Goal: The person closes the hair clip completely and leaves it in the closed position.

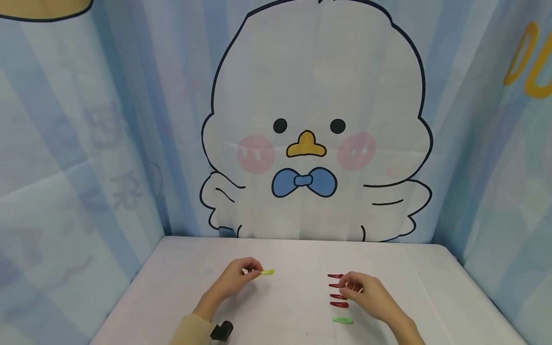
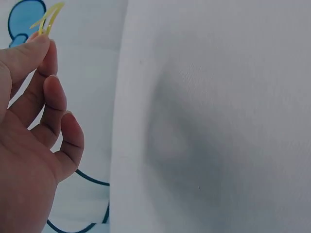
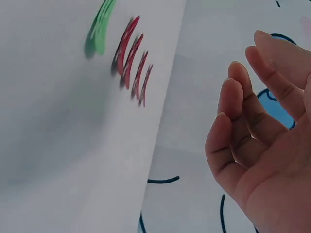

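Between thumb and forefinger my left hand (image 1: 235,279) pinches a yellow snap hair clip (image 1: 268,272), held up above the table. In the left wrist view this hair clip (image 2: 53,18) sticks out past the fingertips, and its two arms look spread apart. My right hand (image 1: 372,296) hovers over a column of several red hair clips (image 1: 339,304), its fingers loosely bent and nothing between them. In the head view it partly covers some of these clips. A green hair clip (image 1: 342,320) lies at the near end of the column.
The white tabletop (image 1: 297,297) ends at a back edge against a curtain (image 1: 302,215) printed with a cartoon bird. More striped curtain (image 1: 77,167) stands on both sides. A small black device (image 1: 222,331) sits at my left wrist.
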Motion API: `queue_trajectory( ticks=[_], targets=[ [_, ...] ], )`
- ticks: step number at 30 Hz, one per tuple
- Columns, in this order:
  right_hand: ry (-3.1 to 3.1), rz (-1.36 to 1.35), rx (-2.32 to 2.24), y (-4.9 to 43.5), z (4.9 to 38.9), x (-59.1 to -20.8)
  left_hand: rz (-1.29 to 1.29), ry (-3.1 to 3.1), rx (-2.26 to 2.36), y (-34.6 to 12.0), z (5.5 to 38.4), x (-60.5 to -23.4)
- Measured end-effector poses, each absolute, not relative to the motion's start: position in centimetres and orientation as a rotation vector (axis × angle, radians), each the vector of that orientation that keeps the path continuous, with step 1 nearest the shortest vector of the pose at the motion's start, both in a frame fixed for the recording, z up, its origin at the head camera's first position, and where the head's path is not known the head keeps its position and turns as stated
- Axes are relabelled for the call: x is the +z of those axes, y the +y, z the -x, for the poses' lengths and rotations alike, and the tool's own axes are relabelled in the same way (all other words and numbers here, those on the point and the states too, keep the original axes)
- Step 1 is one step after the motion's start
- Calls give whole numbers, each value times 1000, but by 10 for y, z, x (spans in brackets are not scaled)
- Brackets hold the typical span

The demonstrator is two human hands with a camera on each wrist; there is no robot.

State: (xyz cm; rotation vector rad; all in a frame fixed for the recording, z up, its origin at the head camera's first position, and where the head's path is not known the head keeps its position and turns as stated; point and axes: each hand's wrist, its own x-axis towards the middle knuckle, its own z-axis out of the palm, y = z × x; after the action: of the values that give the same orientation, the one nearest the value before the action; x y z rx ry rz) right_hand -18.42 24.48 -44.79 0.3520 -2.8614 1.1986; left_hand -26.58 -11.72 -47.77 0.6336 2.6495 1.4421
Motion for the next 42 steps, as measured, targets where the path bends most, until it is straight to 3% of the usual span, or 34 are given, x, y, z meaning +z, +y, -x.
queue_trajectory(
  ticks=[12, 29, 42],
  targets=[
    [-2640, -451, 1297, 201, 184, -432, -786, 2527, 1640, -96, 235, -452],
    [-2514, -585, 1383, 159, 187, -431, -877, 2431, 1682, -70, 225, -441],
    [-2433, -498, 1427, 154, 183, -436, -841, 2363, 1757, -58, 219, -446]
  ],
)
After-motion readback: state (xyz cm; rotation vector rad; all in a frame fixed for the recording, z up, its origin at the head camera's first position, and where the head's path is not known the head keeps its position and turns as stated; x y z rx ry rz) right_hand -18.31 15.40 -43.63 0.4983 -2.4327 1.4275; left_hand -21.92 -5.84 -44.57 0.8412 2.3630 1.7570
